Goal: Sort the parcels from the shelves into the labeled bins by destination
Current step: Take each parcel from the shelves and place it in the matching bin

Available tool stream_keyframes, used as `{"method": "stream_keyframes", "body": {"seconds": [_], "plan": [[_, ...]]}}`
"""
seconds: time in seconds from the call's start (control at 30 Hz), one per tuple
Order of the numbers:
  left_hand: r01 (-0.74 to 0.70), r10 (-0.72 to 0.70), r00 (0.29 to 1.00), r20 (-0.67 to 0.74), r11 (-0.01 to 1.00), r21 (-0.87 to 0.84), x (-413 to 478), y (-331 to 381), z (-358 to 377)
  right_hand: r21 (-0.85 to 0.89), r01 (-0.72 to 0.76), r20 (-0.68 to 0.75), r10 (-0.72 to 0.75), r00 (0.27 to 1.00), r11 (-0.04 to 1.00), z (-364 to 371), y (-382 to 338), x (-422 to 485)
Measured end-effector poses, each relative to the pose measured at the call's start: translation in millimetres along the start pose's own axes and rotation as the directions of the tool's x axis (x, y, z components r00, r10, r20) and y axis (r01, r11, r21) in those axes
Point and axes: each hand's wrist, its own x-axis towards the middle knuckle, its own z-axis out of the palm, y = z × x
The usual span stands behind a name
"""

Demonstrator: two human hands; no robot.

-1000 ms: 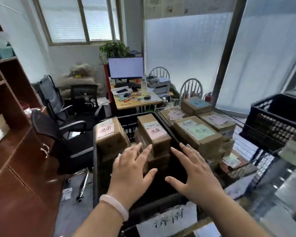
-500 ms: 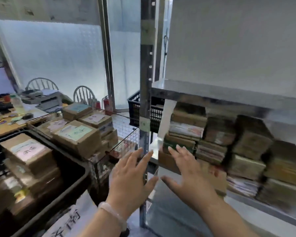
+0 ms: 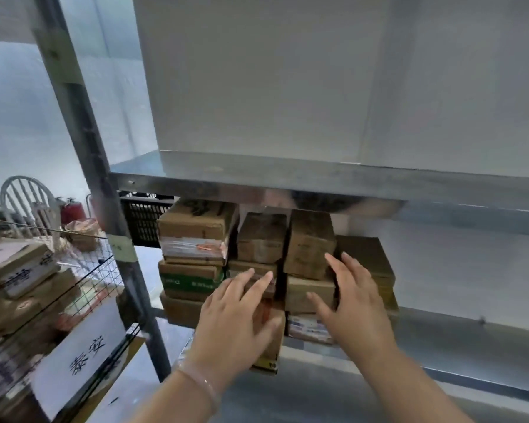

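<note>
Head view
- Left hand (image 3: 235, 325): fingers spread, holding nothing, over the front parcel (image 3: 271, 349) at the shelf (image 3: 471, 328) front edge; contact unclear.
- Right hand (image 3: 351, 303): fingers straight, empty, just beside the right-hand stacks.
- Parcels (image 3: 309, 242): stacked at the shelf's left end.
- Bin (image 3: 98, 261): left of the shelf, labelled, part filled.
- Progress: partway, I judge; many parcels still shelved, next pick not yet gripped.

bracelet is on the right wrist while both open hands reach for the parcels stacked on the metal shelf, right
Not quite: the head view shows the bracelet on the left wrist. The rest holds: left hand and right hand, both open, reach for the parcels stacked on the metal shelf.
</note>
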Motion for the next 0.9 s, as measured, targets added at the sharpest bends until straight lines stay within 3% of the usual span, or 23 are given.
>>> {"method": "stream_keyframes", "body": {"seconds": [0.17, 0.37, 0.7, 0.9], "plan": [[0.002, -0.001, 1.000, 0.024, 1.000, -0.019, 27.8, 35.1, 32.8, -0.138, -0.211, 0.029, 0.217, 0.976, 0.968, -6.9, 74.7, 44.5], [-0.002, 0.003, 1.000, 0.024, 0.998, -0.057, 51.5, 63.3, 60.4, -0.201, -0.228, 0.157, 0.261, 0.952, 0.953, 9.2, 110.1, 85.3], [-0.053, 0.064, 0.995, 0.075, 0.988, -0.143, 53.7, 77.3, 71.3, -0.016, -0.178, 0.006, 0.178, 0.984, 0.984, 16.7, 143.5, 78.7], [-0.043, 0.095, 0.987, 0.129, 0.932, -0.360, 45.9, 86.9, 66.3, 0.234, -0.140, -0.070, 0.160, 0.985, 0.962, -6.3, 138.2, 14.3]]}}
